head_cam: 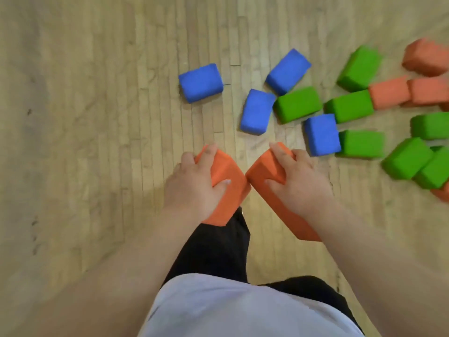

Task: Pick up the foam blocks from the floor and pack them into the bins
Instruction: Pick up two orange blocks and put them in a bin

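Wood-strip floor (97, 117), pale, was seen from above past a white shirt (243, 307) and a black trouser leg (218, 251).

Hands:
- Left hand (194, 183): arm reached forward and down, palm down. It gripped the left orange block (228, 176), with the thumb laid on the upper face and the fingers curled over the far end.
- Right hand (298, 181): arm reached forward and down in a mirrored pose. It gripped the right orange block (262, 166) in the same way, thumb on top and fingers wrapped over the far end.
- Both held blocks slanted inward and touched at their inner corners, forming a V that opened away from the person. Their near ends lay over the trouser leg. Whether either rested on the floor could not be told.

Loose stock on the floor, beyond and to the right of the hands:
- Blue blocks (201, 82): four. One lay apart on the left and three sat nearer the green ones. The nearest blue touched a green block.
- Green blocks (298, 104): seven counted, plus a sliver between two at the right that may be an eighth. They ran from the middle to the right side of the floor, several of them touching.
- Loose orange blocks (388, 92): three at the far right. A fourth at the near right was cut off by the picture's edge.
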### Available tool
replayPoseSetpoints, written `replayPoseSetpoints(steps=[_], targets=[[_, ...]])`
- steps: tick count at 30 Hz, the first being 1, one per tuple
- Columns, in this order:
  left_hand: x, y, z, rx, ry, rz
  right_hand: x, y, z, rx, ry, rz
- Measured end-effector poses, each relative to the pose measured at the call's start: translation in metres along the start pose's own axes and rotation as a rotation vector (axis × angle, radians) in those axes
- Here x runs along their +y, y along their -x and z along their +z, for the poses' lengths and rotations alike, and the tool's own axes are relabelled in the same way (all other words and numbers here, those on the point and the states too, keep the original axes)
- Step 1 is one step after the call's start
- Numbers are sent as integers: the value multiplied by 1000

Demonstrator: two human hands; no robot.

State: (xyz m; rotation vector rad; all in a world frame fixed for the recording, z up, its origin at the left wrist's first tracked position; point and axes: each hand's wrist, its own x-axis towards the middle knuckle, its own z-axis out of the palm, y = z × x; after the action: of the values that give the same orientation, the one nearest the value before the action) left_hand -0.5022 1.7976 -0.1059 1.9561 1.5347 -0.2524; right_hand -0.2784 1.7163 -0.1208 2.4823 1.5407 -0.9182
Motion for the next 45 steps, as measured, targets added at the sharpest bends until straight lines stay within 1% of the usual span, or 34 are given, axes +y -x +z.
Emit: replayPoseSetpoints(steps=[2, 5, 8, 10, 13, 16, 19, 22, 24, 27, 29, 31, 32, 34, 35, 37, 39, 42, 45], targets=[[34, 22, 4, -11, -81, 87, 32, 45, -2, 48, -81, 72], [88, 66, 31, -24, -176, 237, 91, 125, 5, 133, -159, 155], [145, 126, 78, -34, -238, 376, 160, 222, 24, 184, -184, 236], [190, 183, 126, -44, -278, 499, 217, 303, 43, 235, -230, 333], [252, 281, 208, -137, -312, 704, 296, 440, 81, 280, -289, 528], [312, 389, 288, -313, -357, 922, 351, 590, 125, 309, -377, 797], [373, 499, 352, -452, -444, 1205, 381, 723, 168, 392, -509, 1075], [423, 595, 399, -525, -527, 1478, 391, 820, 203, 518, -631, 1308], [449, 648, 426, -573, -561, 1616, 393, 866, 223, 598, -707, 1451], [480, 716, 467, -656, -608, 1774, 395, 919, 252, 723, -821, 1642], [502, 756, 500, -711, -663, 1848, 402, 948, 267, 758, -887, 1753], [524, 794, 539, -809, -686, 1913, 417, 972, 278, 769, -921, 1856], [532, 805, 551, -848, -708, 1915, 422, 978, 281, 774, -934, 1881], [558, 848, 605, -944, -737, 1989, 450, 1005, 294, 799, -954, 2022], [563, 853, 611, -935, -746, 2009, 453, 1007, 294, 801, -964, 2010], [594, 895, 653, -1008, -769, 2081, 481, 1031, 296, 826, -970, 2107], [629, 937, 678, -1066, -808, 2139, 512, 1055, 286, 849, -985, 2182], [675, 995, 706, -1079, -808, 2280, 554, 1090, 270, 826, -976, 2265], [709, 1033, 727, -1113, -778, 2315, 586, 1114, 259, 844, -936, 2335]])
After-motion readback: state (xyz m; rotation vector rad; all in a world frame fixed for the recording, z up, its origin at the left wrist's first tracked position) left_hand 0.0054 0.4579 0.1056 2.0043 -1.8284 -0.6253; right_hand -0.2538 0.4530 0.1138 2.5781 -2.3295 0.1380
